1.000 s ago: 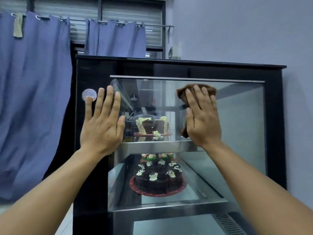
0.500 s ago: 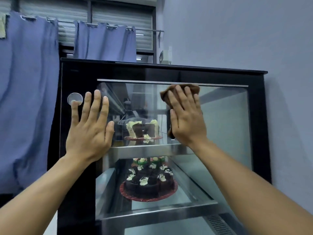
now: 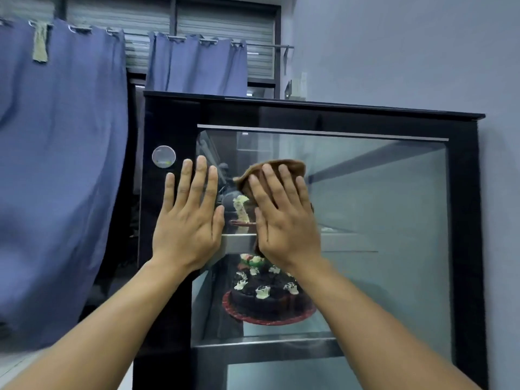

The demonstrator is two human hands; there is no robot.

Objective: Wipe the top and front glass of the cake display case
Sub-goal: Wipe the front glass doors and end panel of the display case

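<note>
The black-framed cake display case (image 3: 464, 220) stands in front of me, its front glass (image 3: 380, 220) facing me. My right hand (image 3: 284, 220) lies flat on the glass with straight fingers, pressing a brown cloth (image 3: 284, 166) against it; the cloth sticks out above and left of the fingers. My left hand (image 3: 188, 218) is flat on the case's left frame edge, fingers straight, right beside the right hand. Inside, a chocolate cake (image 3: 267, 299) sits on the lower shelf, and a cake slice (image 3: 240, 209) on the upper shelf is partly hidden by my hands.
Blue curtains (image 3: 56, 178) hang to the left of the case, more behind it. A grey wall (image 3: 408, 52) rises behind and to the right. A round silver disc (image 3: 163, 156) sits on the case's left frame above my left hand.
My right hand with the cloth has slid left and down across the glass, ending close to the left hand. The view has shifted so the case sits further right.
</note>
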